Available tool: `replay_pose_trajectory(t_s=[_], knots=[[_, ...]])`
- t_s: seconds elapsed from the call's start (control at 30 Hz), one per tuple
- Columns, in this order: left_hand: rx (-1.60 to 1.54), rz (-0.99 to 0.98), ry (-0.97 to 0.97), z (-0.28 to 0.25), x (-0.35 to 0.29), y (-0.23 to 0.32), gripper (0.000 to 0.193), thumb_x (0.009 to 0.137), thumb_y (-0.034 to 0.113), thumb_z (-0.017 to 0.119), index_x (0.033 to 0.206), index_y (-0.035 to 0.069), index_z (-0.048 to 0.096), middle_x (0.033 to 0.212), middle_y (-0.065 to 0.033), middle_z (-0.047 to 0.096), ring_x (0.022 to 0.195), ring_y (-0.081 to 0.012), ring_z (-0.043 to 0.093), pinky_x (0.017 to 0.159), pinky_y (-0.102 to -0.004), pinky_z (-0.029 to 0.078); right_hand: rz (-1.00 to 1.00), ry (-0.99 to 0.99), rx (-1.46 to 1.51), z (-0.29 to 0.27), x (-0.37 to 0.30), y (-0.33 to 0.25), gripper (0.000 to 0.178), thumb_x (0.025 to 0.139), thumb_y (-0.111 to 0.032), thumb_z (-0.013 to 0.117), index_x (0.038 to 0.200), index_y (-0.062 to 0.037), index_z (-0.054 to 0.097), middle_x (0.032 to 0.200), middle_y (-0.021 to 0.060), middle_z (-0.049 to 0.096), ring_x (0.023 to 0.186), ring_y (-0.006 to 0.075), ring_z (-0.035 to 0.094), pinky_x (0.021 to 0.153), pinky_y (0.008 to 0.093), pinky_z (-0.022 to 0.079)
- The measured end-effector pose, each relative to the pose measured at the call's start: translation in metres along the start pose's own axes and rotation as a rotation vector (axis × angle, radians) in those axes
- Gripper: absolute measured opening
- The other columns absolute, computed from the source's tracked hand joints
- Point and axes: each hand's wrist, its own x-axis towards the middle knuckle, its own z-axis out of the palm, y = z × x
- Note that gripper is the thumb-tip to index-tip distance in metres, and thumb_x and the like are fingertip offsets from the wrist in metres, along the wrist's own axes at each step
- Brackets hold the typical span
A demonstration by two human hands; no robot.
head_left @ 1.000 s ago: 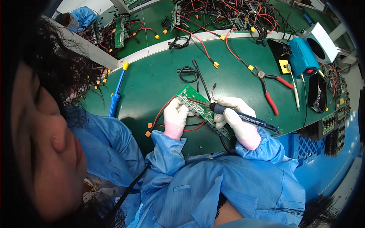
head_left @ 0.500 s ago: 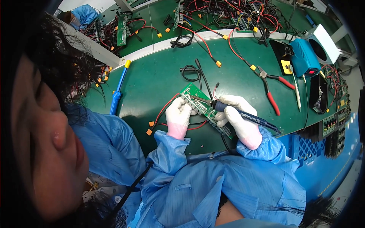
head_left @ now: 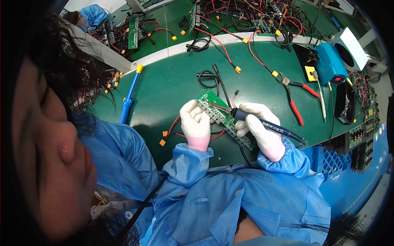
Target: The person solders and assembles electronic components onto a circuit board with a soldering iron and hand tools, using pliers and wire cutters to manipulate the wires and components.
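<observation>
A green circuit board (head_left: 210,97), studded with parts along one edge, is tilted in front of me between my hands. My left hand (head_left: 195,125), in a white glove with a pink cuff, is closed at the board's left edge; its curled fingertips are partly hidden. In my gloved right hand (head_left: 262,129) is a dark blue soldering iron (head_left: 277,128), its metal tip pointing at the upper part of the board. The lower fingers of that hand lie against the board's right side. Red and black leads with orange connectors (head_left: 162,142) trail beside my left hand.
Red-handled cutters (head_left: 292,98) lie to the right, near a teal soldering station (head_left: 329,63) and a black parts box (head_left: 344,102). A blue tool with a yellow end (head_left: 130,94) lies left. Wired boards (head_left: 262,20) crowd the far shelf. Another person in blue sits close at my left.
My left hand has rolled slightly to the right at the wrist, its fingers more curled. The board and the iron hold almost the same place; the whole view has shifted slightly.
</observation>
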Motion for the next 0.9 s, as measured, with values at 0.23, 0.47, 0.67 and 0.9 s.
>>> replay_pose_trajectory(t_s=[0.23, 0.47, 0.67, 0.9], knots=[[-0.006, 0.024, -0.053, 0.0, 0.001, -0.004, 0.053, 0.079, -0.012, 0.044, 0.13, 0.0, 0.043, 0.112, -0.0226, 0.058, 0.091, -0.0236, 0.064, 0.073, -0.0285, 0.057, -0.012, -0.009, 0.009, -0.003, 0.001, 0.002, 0.035, 0.094, -0.013, 0.051, 0.124, 0.0058, 0.049, 0.085, 0.0175, 0.064, 0.069, 0.0177, 0.063, 0.066, 0.025, 0.053], [0.05, 0.058, -0.097, 0.001, 0.002, -0.005, 0.054, 0.079, -0.012, 0.044, 0.132, 0.001, 0.041, 0.111, -0.0224, 0.058, 0.09, -0.0235, 0.064, 0.072, -0.028, 0.057, -0.024, 0.008, 0.044, -0.003, 0.001, 0.002, 0.035, 0.095, -0.014, 0.051, 0.123, 0.0058, 0.049, 0.086, 0.0176, 0.064, 0.068, 0.0182, 0.063, 0.067, 0.0256, 0.053], [-0.012, -0.032, -0.078, 0.005, 0.003, 0.006, 0.052, 0.081, -0.01, 0.045, 0.131, -0.003, 0.037, 0.107, -0.0213, 0.058, 0.085, -0.0216, 0.063, 0.067, -0.0265, 0.057, -0.137, 0.074, 0.109, -0.003, -0.003, 0.011, 0.038, 0.09, -0.012, 0.057, 0.124, 0.0043, 0.049, 0.094, 0.0191, 0.063, 0.078, 0.0212, 0.063, 0.074, 0.0276, 0.052], [-0.176, -0.091, -0.113, 0.01, 0.003, 0.01, 0.044, 0.085, -0.006, 0.049, 0.127, -0.005, 0.037, 0.101, -0.0199, 0.058, 0.076, -0.0196, 0.063, 0.061, -0.0244, 0.055, -0.864, -0.14, -0.873, -0.019, 0.012, 0.021, 0.051, 0.081, -0.008, 0.067, 0.127, 0.0025, 0.048, 0.107, 0.0207, 0.06, 0.094, 0.0246, 0.062, 0.084, 0.0307, 0.051]])
